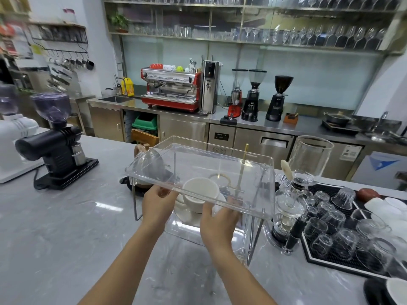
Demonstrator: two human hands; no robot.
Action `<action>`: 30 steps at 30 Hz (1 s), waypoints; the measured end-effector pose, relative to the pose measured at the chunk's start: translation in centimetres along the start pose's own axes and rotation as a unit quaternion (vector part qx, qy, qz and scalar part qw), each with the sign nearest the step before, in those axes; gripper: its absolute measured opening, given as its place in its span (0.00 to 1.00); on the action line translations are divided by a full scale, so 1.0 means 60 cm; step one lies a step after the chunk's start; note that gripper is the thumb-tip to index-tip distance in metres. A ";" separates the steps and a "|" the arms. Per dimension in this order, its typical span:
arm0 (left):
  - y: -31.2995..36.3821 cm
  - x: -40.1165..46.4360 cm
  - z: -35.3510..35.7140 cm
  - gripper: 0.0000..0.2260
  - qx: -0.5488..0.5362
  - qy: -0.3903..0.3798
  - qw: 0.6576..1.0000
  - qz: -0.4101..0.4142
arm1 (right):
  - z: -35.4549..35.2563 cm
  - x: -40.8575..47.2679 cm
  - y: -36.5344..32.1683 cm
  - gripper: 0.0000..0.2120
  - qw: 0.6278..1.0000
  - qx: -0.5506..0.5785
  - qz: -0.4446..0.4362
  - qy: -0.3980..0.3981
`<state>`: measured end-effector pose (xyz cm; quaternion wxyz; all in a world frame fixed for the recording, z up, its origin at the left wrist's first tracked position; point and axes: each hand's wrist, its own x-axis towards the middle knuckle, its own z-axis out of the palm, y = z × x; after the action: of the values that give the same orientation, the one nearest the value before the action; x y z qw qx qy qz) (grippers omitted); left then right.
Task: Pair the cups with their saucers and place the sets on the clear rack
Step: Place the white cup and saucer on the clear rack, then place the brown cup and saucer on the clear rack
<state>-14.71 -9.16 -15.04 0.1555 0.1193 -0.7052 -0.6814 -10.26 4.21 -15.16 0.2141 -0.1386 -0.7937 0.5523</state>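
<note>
A clear acrylic two-tier rack (253, 164) stands on the grey counter in front of me. A white cup (200, 191) sits upright on a white saucer (187, 215) in the lower tier, seen through the top shelf. My left hand (158, 204) grips the saucer's left rim, fingers curled under the top shelf's front edge. On the right side, my right hand (218, 223) holds the saucer, its fingertips hidden behind the clear edge. Another white cup (397, 291) shows at the bottom right corner.
A glass siphon brewer (290, 203) stands just right of the rack. A black mat (326, 258) with several upturned glasses lies further right. A black grinder (55, 148) is at the left. A glass kettle (152, 164) sits behind the rack.
</note>
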 end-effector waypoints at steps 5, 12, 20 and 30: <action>-0.001 -0.067 -0.020 0.03 0.021 -0.010 0.998 0.054 | -0.026 -0.037 -0.003 0.33 0.994 -0.031 -0.090 -0.047; -0.025 -0.176 -0.046 0.08 0.117 -0.023 0.984 0.129 | -0.082 -0.100 0.023 0.33 0.974 -0.076 -0.159 -0.146; -0.079 -0.278 -0.055 0.17 0.220 -0.083 0.947 0.219 | -0.155 -0.177 0.074 0.32 0.954 -0.080 -0.195 -0.213; -0.155 -0.382 -0.019 0.26 0.353 -0.161 0.873 0.295 | -0.268 -0.203 0.176 0.33 0.885 -0.333 -0.185 -0.268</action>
<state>6.49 -1.92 -25.58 0.1808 -0.1586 -0.9164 -0.3201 8.07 15.49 -22.51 0.0331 0.1012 -0.9692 0.2221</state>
